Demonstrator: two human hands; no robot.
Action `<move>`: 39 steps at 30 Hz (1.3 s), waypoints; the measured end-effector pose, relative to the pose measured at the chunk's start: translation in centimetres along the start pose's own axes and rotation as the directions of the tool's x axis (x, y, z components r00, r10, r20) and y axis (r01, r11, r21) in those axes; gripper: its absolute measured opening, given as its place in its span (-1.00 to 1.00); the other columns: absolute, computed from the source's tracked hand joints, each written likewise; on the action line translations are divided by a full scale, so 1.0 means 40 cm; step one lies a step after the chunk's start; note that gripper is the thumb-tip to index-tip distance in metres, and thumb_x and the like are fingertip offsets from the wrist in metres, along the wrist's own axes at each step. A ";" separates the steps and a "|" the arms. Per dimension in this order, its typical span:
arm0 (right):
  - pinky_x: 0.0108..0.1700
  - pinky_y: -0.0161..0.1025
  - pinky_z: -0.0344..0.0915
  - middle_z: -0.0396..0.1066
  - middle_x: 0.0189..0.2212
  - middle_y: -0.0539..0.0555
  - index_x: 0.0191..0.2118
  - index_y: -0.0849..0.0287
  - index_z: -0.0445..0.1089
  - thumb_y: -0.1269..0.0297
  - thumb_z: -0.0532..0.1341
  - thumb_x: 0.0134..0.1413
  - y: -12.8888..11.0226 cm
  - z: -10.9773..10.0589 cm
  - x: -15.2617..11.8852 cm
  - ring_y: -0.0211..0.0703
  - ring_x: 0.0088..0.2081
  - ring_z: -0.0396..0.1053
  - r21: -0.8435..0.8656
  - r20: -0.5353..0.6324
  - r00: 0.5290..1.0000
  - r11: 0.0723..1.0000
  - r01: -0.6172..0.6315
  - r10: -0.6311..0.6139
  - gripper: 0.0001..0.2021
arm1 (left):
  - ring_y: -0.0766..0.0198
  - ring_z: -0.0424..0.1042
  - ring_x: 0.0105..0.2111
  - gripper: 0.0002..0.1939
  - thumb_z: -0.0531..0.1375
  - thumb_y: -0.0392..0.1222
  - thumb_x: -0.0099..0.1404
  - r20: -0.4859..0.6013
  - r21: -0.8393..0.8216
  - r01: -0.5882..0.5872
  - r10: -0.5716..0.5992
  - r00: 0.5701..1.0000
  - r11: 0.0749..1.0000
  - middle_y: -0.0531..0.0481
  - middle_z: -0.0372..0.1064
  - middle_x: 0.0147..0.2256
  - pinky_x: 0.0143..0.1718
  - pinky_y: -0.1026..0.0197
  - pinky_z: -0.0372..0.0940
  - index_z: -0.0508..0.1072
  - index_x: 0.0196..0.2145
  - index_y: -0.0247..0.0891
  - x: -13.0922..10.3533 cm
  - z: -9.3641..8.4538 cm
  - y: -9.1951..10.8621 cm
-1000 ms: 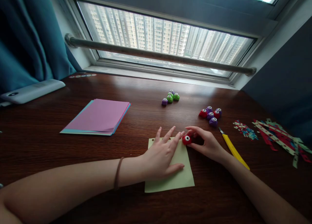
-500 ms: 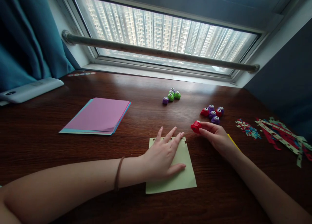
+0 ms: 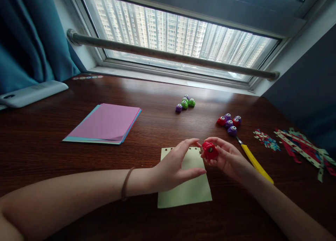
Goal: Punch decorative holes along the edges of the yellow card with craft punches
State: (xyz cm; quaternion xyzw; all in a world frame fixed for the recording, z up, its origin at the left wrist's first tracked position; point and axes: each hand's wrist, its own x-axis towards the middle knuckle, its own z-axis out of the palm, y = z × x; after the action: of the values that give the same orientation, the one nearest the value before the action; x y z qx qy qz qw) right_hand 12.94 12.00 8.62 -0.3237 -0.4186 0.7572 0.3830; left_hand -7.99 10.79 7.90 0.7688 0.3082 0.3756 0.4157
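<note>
Red punch [image 3: 209, 150], head view: I have it in the right hand [image 3: 231, 160], fingers closed about its body, just beyond the upper right corner of the pale green sheet [image 3: 183, 196]. The left hand [image 3: 170, 167] is over the sheet, thumb spread wide from its fingers, their tips near the punch; whether they touch it I cannot tell. Star-shaped holes [image 3: 166, 150] line the sheet's far edge. I judge the sheet could skew on the smooth tabletop [image 3: 126, 213] if the left hand bears on it too lightly; a tilted punch could crease or tear the corner.
</note>
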 end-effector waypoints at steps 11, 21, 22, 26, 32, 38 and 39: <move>-0.32 -0.25 0.31 0.40 -0.42 0.05 -0.19 0.13 0.18 0.22 0.15 0.19 0.024 0.039 -0.022 -0.21 -0.40 0.37 -0.147 0.143 0.989 0.987 0.068 -0.047 -0.85 | 0.17 0.32 -0.28 -0.75 0.12 -0.07 0.29 0.155 -0.475 0.231 -0.178 0.972 0.849 -0.09 0.34 -0.30 -0.22 0.13 0.18 0.31 -0.22 -0.35 0.004 -0.001 0.004; -0.44 -0.24 0.26 0.31 -0.42 0.07 -0.21 0.08 0.38 0.49 0.16 0.11 -0.001 0.051 -0.055 -0.18 -0.43 0.29 -0.808 0.261 0.794 0.327 0.491 -0.549 -0.82 | 0.25 0.22 -0.39 -0.74 0.12 -0.05 0.24 0.177 -0.479 0.331 -0.280 0.944 0.813 -0.01 0.26 -0.41 -0.37 0.23 0.09 0.28 -0.37 -0.35 0.009 -0.003 -0.007; -0.44 -0.25 0.26 0.30 -0.41 0.07 -0.20 0.10 0.39 0.51 0.16 0.10 -0.003 0.055 -0.056 -0.18 -0.42 0.28 -0.807 0.287 0.774 0.293 0.513 -0.564 -0.81 | 0.22 0.25 -0.37 -0.73 0.12 -0.04 0.24 0.195 -0.488 0.341 -0.280 0.940 0.803 -0.04 0.28 -0.39 -0.36 0.21 0.11 0.28 -0.36 -0.35 0.008 -0.002 -0.009; -0.45 -0.31 0.25 0.25 -0.39 0.10 -0.23 0.24 0.41 0.59 0.18 0.04 -0.005 0.063 -0.054 -0.23 -0.40 0.27 -0.803 0.375 0.712 0.177 0.569 -0.593 -0.81 | 0.12 0.34 -0.31 -0.70 0.16 -0.01 0.24 0.257 -0.509 0.373 -0.277 0.926 0.776 -0.10 0.34 -0.35 -0.31 0.14 0.17 0.27 -0.35 -0.34 0.005 0.002 -0.014; -0.43 -0.30 0.24 0.25 -0.38 0.13 -0.22 0.32 0.39 0.61 0.17 0.05 0.001 0.059 -0.052 -0.23 -0.40 0.25 -0.799 0.424 0.719 0.147 0.583 -0.550 -0.83 | 0.10 0.37 -0.32 -0.69 0.18 0.01 0.24 0.261 -0.474 0.381 -0.286 0.922 0.794 -0.07 0.34 -0.38 -0.33 0.15 0.20 0.25 -0.37 -0.32 0.002 0.006 -0.018; -0.38 -0.27 0.20 0.22 -0.35 0.15 -0.22 0.33 0.32 0.61 0.11 0.09 0.008 0.049 -0.047 -0.20 -0.35 0.19 -0.804 0.516 0.699 0.003 0.595 -0.495 -0.85 | 0.16 0.35 -0.37 -0.65 0.18 0.08 0.22 0.248 -0.353 0.369 -0.295 0.923 0.860 -0.03 0.32 -0.42 -0.37 0.18 0.20 0.28 -0.37 -0.31 0.001 0.002 -0.019; -0.37 -0.26 0.20 0.22 -0.35 0.16 -0.22 0.34 0.31 0.61 0.10 0.09 0.009 0.048 -0.046 -0.20 -0.35 0.18 -0.804 0.531 0.697 -0.026 0.594 -0.483 -0.85 | 0.17 0.35 -0.38 -0.64 0.17 0.08 0.22 0.245 -0.334 0.366 -0.295 0.924 0.869 -0.03 0.32 -0.43 -0.37 0.19 0.21 0.28 -0.38 -0.31 0.002 0.001 -0.018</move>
State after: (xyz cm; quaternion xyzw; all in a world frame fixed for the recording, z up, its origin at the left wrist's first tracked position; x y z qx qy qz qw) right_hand 12.19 9.57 9.45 -0.2593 -0.8909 0.1418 0.3450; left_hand -8.05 11.16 7.30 0.6429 0.3181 0.2767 0.6395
